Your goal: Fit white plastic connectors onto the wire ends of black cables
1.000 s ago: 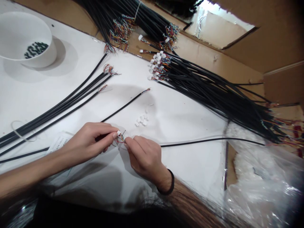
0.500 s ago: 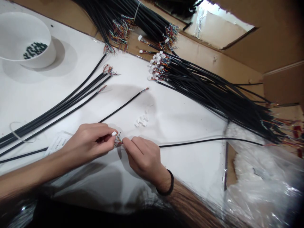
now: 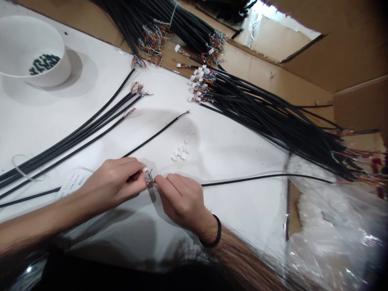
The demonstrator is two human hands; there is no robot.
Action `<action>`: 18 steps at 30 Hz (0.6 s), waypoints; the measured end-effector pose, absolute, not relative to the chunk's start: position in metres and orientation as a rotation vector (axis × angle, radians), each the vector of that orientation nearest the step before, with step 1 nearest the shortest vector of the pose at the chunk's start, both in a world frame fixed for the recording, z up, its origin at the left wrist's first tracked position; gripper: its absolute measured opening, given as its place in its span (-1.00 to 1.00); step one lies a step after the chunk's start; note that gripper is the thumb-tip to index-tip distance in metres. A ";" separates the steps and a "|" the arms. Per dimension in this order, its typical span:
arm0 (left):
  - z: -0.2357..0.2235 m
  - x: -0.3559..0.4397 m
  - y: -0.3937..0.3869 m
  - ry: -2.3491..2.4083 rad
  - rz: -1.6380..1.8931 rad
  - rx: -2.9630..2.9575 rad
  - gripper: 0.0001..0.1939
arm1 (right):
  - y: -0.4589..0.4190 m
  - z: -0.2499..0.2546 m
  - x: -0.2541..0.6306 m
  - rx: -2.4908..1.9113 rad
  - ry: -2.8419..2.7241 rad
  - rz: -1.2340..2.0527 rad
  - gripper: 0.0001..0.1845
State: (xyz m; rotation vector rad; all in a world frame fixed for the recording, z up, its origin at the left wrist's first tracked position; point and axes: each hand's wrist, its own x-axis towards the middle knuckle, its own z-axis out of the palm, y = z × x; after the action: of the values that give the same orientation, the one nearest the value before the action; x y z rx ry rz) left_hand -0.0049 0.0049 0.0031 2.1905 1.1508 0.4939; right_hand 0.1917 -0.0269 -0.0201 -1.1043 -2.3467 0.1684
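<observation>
Left hand (image 3: 113, 182) clamped on a small white connector (image 3: 144, 169), right hand (image 3: 182, 200) pinching thin coloured wires (image 3: 149, 177) just beside it, loose white connectors (image 3: 180, 153) farther off on a white tabletop (image 3: 242, 210)

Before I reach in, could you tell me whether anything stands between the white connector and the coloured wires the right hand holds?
Nothing visible does: the white connector, pinched in the left hand, sits just beside the fine coloured wires held by the right hand, with only a small gap.

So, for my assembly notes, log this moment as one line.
left hand: white connector | right hand: colored wire ends | beside: loose white connectors
</observation>
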 end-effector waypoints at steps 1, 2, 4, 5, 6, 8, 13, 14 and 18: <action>0.005 -0.005 0.006 1.152 0.488 2.154 -0.77 | -0.027 -0.020 0.192 -1.112 -2.344 0.181 -0.78; 0.006 -0.005 0.007 1.151 0.484 2.115 -0.77 | -0.027 -0.020 0.192 -1.119 -2.342 0.194 -0.80; 0.008 -0.006 0.009 1.134 0.468 2.028 -0.78 | -0.027 -0.021 0.192 -1.127 -2.333 0.208 -0.81; 0.008 -0.006 0.009 1.128 0.458 1.980 -0.78 | -0.027 -0.021 0.192 -1.126 -2.326 0.209 -0.81; 0.008 -0.006 0.010 1.125 0.449 1.935 -0.77 | -0.027 -0.021 0.192 -1.128 -2.320 0.206 -0.82; 0.008 -0.007 0.012 1.125 0.432 1.865 -0.76 | -0.027 -0.020 0.192 -1.136 -2.315 0.203 -0.81; 0.010 -0.007 0.013 1.101 0.418 1.778 -0.73 | -0.026 -0.019 0.191 -1.148 -2.300 0.243 -0.78; 0.010 -0.006 0.013 1.095 0.420 1.765 -0.73 | -0.026 -0.019 0.191 -1.145 -2.292 0.246 -0.78; 0.012 -0.005 0.014 1.096 0.426 1.729 -0.75 | -0.026 -0.019 0.191 -1.150 -2.278 0.243 -0.77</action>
State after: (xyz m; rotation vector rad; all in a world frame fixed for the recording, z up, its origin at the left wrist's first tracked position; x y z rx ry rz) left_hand -0.0045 0.0138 0.0118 1.7293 1.0963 0.4260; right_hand 0.1909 -0.0258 -0.0195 -1.1498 -2.2780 0.2435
